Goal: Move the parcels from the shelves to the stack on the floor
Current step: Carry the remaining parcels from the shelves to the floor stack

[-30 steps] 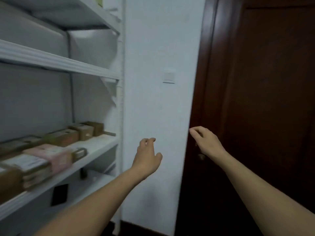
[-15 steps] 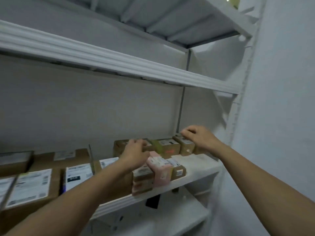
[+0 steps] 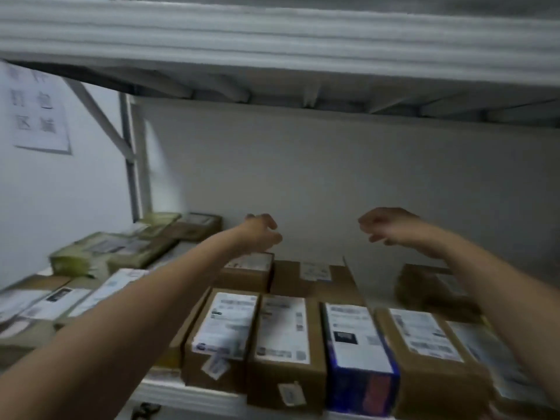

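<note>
Cardboard parcels (image 3: 285,328) lie flat, long axes front-to-back.

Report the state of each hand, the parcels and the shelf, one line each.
Left hand, fingers loosely curled, holds nothing, raised above the parcels.
Right hand, fingers loosely curled, holds nothing.
Front-row parcels, closed, labels up, side by side on the shelf.
Blue-ended parcel, closed, in the front row, untouched.
Shelf, loaded with parcels.
</note>
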